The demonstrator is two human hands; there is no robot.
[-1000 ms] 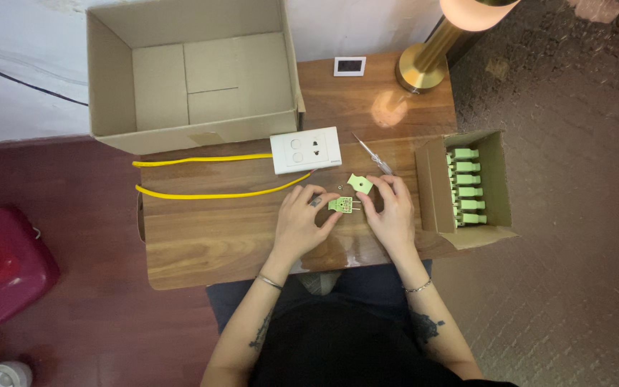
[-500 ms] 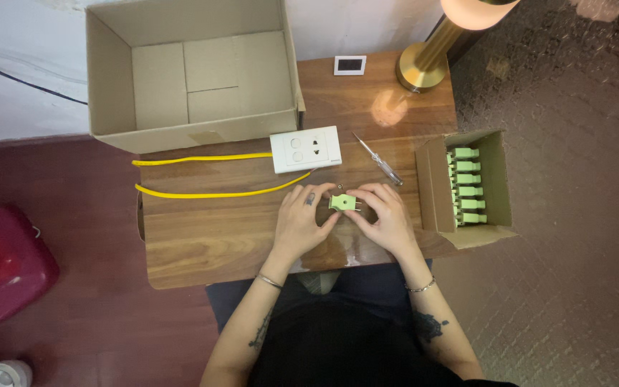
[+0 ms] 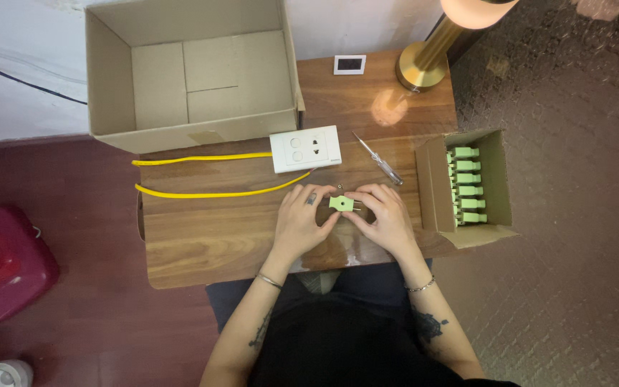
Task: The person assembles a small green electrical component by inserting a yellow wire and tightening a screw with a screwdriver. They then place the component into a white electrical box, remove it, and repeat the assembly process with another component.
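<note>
Counter [image 3: 202, 244]: a small brown wooden top with visible grain and a soft sheen, filling the middle of the frame.
Large cardboard box [image 3: 112, 107]: open, matte, stiff-walled, with nothing visible inside; it stood at the upper left, overhanging the counter's far edge.
Lamp base [image 3: 424, 64]: round polished brass, at the upper right of the counter, throwing a warm spot on the wood.
Small cardboard box [image 3: 499, 179]: open at the right edge of the counter, holding a neat column of pale green plugs [image 3: 465, 186].
Yellow wire [image 3: 209, 193]: two thin, flexible insulated runs lying across the left half, ending at the socket.
White socket plate [image 3: 305, 148]: flat, hard, glossy plastic, just above the hands.
Screwdriver [image 3: 378, 158]: slim, clear-handled, lying at a slant right of the socket plate.
Left hand [image 3: 299, 222]: fingers curled and pinching the left side of the plug.
Right hand [image 3: 385, 215]: fingers closed on the plug's right side, thumb beneath.
Green plug [image 3: 341, 203]: held between both hands just above the counter at centre frame; a small moulded plastic body with short metal pins.
Handling: it looked light, rigid and smooth, likely a little slippery, and the pins could bend.
Grip point: the broad plastic sides seemed best, clear of the pins.
Tiny screw [image 3: 341, 188]: a dark speck on the wood just above the plug; too small to tell more.
</note>
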